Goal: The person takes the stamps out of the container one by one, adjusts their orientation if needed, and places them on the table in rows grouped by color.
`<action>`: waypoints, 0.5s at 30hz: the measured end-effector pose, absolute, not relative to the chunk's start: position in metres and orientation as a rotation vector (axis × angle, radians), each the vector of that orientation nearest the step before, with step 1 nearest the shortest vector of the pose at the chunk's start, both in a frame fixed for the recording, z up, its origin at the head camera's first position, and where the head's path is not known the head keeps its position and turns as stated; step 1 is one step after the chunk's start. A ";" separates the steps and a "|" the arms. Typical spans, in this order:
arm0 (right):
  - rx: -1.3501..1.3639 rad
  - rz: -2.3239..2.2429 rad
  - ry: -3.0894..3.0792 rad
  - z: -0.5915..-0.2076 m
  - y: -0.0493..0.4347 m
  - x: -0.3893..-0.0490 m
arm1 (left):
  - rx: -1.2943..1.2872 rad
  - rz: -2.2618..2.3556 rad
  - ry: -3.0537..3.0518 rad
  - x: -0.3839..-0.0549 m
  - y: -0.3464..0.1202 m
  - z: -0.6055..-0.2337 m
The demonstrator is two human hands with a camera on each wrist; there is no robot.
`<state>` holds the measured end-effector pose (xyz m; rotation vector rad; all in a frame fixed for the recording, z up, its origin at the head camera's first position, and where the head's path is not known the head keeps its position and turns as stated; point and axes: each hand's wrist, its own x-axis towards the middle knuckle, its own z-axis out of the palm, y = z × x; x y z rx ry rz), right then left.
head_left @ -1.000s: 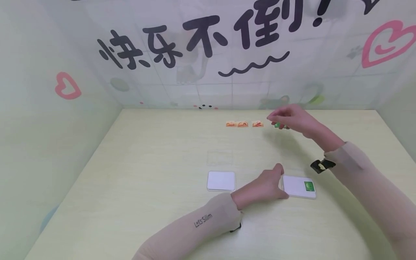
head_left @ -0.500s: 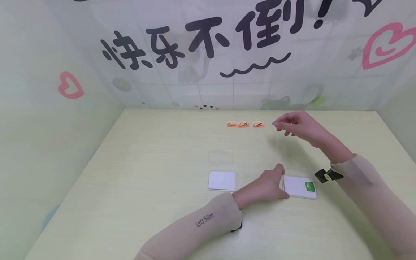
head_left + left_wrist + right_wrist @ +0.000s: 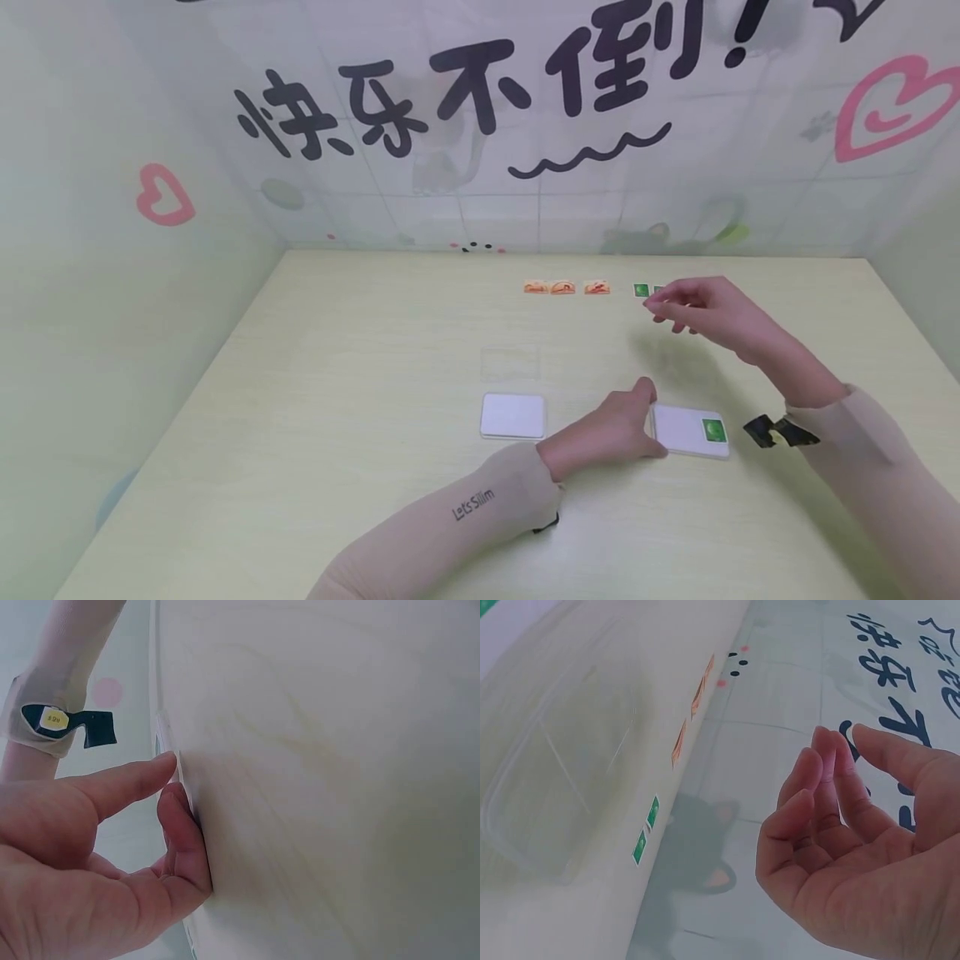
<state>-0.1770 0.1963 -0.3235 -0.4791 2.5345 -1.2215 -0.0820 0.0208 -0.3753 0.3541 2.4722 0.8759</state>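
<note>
My left hand point(image 3: 603, 425) spans the left end of a flat white case point(image 3: 678, 429), thumb at its near corner and a finger towards its far corner. A small green picture card point(image 3: 714, 430) lies on the case's right end. In the left wrist view, the left hand's thumb and curled fingers point(image 3: 184, 855) meet a thin edge at the tabletop. My right hand point(image 3: 708, 317) hovers over the table, fingers loosely bent, nothing visible between them. Beside its fingertips lie two green cards point(image 3: 641, 290), also seen as green cards point(image 3: 653, 812) in the right wrist view.
Several orange picture cards point(image 3: 562, 287) lie in a row near the back wall point(image 3: 450, 200). A second white case point(image 3: 512, 415) sits left of the left hand, with a faint clear outline point(image 3: 510, 364) behind it. A clear plastic tray-like piece point(image 3: 562, 765) shows in the right wrist view.
My right hand has drawn back towards the right and nearer to me, uncovering the green cards at the back. The left hand and the white case have stayed put.
</note>
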 end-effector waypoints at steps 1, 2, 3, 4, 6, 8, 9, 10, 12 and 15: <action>-0.481 -1.220 2.535 -0.324 0.198 -0.176 | 0.354 0.873 2.474 -0.082 0.021 -0.375; -0.482 -1.222 2.535 -0.325 0.199 -0.174 | 0.357 0.869 2.478 -0.082 0.021 -0.375; -0.476 -1.220 2.537 -0.325 0.200 -0.173 | 0.358 0.868 2.478 -0.082 0.021 -0.375; -0.474 -1.216 2.539 -0.325 0.201 -0.171 | 0.361 0.869 2.477 -0.082 0.021 -0.375; -0.467 -1.212 2.544 -0.326 0.203 -0.169 | 0.368 0.877 2.474 -0.082 0.021 -0.375; -0.456 -1.204 2.547 -0.327 0.205 -0.166 | 0.372 0.878 2.470 -0.082 0.021 -0.375; -0.449 -1.199 2.546 -0.328 0.205 -0.164 | 0.373 0.880 2.466 -0.082 0.021 -0.375; -0.444 -1.200 2.544 -0.328 0.206 -0.163 | 0.376 0.876 2.466 -0.082 0.021 -0.375; -0.439 -1.208 2.537 -0.330 0.208 -0.161 | 0.377 0.867 2.465 -0.082 0.021 -0.374; -0.442 -1.227 2.530 -0.332 0.211 -0.159 | 0.381 0.862 2.465 -0.083 0.021 -0.373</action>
